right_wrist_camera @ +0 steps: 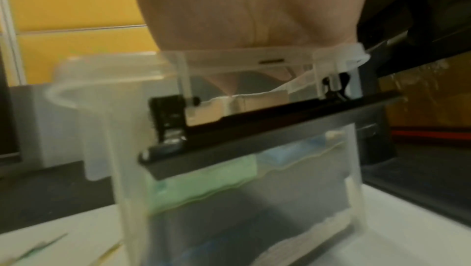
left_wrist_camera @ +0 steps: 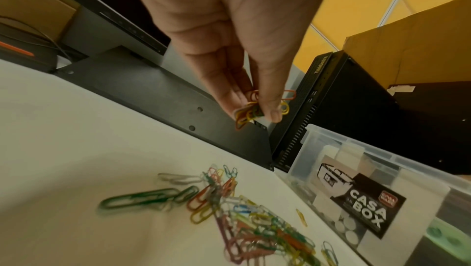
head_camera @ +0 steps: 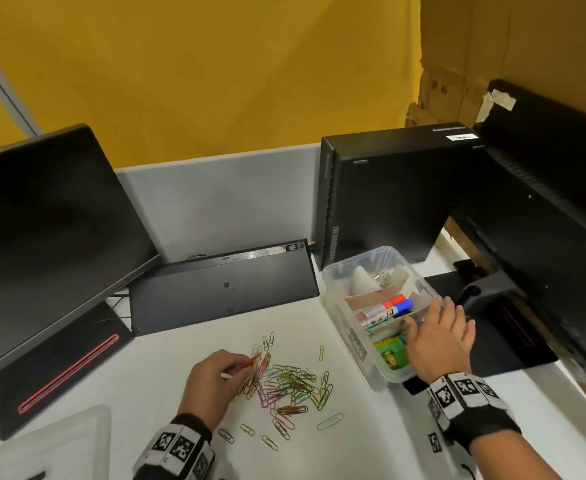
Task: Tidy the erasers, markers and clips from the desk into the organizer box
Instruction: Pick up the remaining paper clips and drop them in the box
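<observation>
A pile of coloured paper clips [head_camera: 284, 382] [left_wrist_camera: 254, 224] lies on the white desk. My left hand [head_camera: 250, 363] [left_wrist_camera: 254, 109] hovers over the pile's left edge and pinches several clips [left_wrist_camera: 248, 114] between thumb and fingers. The clear organizer box [head_camera: 350, 344] [left_wrist_camera: 369, 195] [right_wrist_camera: 229, 210] stands to the right. It holds markers [head_camera: 385, 308] in its middle compartment and green erasers [head_camera: 390, 351] in the near one. My right hand [head_camera: 430, 320] reaches over the box's right rim with fingers spread and relaxed. One finger [right_wrist_camera: 229, 87] shows through the plastic; nothing shows in that hand.
A dark monitor [head_camera: 42, 220] stands at the left. An overturned keyboard [head_camera: 222, 285] leans behind the pile. A black PC tower [head_camera: 381, 195] rises behind the box, and a second monitor's base [head_camera: 492, 306] lies to its right. The translucent lid [head_camera: 49, 445] sits at the near left.
</observation>
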{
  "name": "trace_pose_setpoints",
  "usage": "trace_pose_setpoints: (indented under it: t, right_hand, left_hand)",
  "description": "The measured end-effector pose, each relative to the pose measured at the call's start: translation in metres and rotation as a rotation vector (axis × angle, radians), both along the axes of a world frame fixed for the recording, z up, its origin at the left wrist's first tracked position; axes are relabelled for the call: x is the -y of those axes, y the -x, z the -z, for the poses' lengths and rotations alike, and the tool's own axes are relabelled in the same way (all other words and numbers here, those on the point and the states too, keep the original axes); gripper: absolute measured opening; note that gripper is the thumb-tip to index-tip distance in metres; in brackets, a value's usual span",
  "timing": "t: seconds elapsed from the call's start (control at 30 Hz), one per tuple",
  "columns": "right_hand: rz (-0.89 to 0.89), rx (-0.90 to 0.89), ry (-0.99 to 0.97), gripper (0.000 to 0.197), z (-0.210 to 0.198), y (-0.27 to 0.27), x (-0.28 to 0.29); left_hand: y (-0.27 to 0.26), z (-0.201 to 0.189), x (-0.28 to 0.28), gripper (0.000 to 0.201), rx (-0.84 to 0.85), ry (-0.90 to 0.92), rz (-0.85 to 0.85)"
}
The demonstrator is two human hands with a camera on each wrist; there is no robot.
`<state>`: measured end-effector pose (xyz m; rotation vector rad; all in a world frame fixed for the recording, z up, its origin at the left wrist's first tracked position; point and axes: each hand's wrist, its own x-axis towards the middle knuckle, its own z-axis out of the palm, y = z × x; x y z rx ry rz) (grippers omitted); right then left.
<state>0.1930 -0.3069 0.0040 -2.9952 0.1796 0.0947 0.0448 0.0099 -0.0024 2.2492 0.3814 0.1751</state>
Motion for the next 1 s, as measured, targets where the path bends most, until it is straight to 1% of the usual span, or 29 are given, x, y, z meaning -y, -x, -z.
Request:
trace_pose_setpoints:
  t: [0.13, 0.3, 0.43, 0.5, 0.6, 0.63, 0.7, 0.77, 0.83, 0.9, 0.97, 1.0]
  right_hand:
    - [-0.165, -0.006, -0.013, 0.071, -0.004, -0.008, 0.015]
    - [-0.328, -0.045, -0.013, 0.075, -0.007, -0.025, 0.027]
    - [-0.452, -0.046, -0.009, 0.072, -0.007, -0.038, 0.035]
    - [-0.478, -0.035, -0.033, 0.07, -0.008, -0.042, 0.037]
    - [-0.485, 0.004, -0.075, 0.068, -0.007, -0.045, 0.037]
    - [-0.485, 0.022, -0.086, 0.067, -0.006, -0.045, 0.038]
    - [-0.486, 0.038, -0.093, 0.065, -0.004, -0.046, 0.039]
    - [-0.487, 0.042, -0.091, 0.065, -0.003, -0.046, 0.04]
    - [-0.491, 0.048, -0.102, 0.064, -0.003, -0.046, 0.04]
    - [-0.492, 0.047, -0.11, 0.064, -0.003, -0.047, 0.04]
    - [-0.49, 0.047, -0.11, 0.064, -0.003, -0.047, 0.04]
    - [-0.491, 0.052, -0.107, 0.064, -0.003, -0.047, 0.041]
  left_hand:
    - [-0.015, -0.014, 0.012, 0.016, 0.024, -0.014, 0.028]
    - [-0.05, -0.044, 0.04, 0.013, 0.071, -0.052, 0.091]
    - [-0.094, -0.063, 0.067, 0.015, 0.131, -0.171, 0.217]
    - [-0.118, -0.067, 0.083, 0.018, 0.117, -0.26, 0.302]
    - [-0.146, -0.066, 0.104, 0.021, 0.059, -0.431, 0.456]
    - [-0.154, -0.062, 0.108, 0.021, 0.015, -0.498, 0.513]
    - [-0.168, -0.055, 0.115, 0.021, -0.141, -0.64, 0.609]
    - [-0.179, -0.047, 0.119, 0.022, -0.319, -0.741, 0.646]
    - [-0.188, -0.043, 0.123, 0.025, -0.416, -0.753, 0.64]
    - [-0.193, -0.041, 0.125, 0.029, -0.457, -0.699, 0.625]
    - [-0.193, -0.041, 0.122, 0.03, -0.435, -0.642, 0.63]
    - [-0.189, -0.044, 0.119, 0.03, -0.395, -0.603, 0.622]
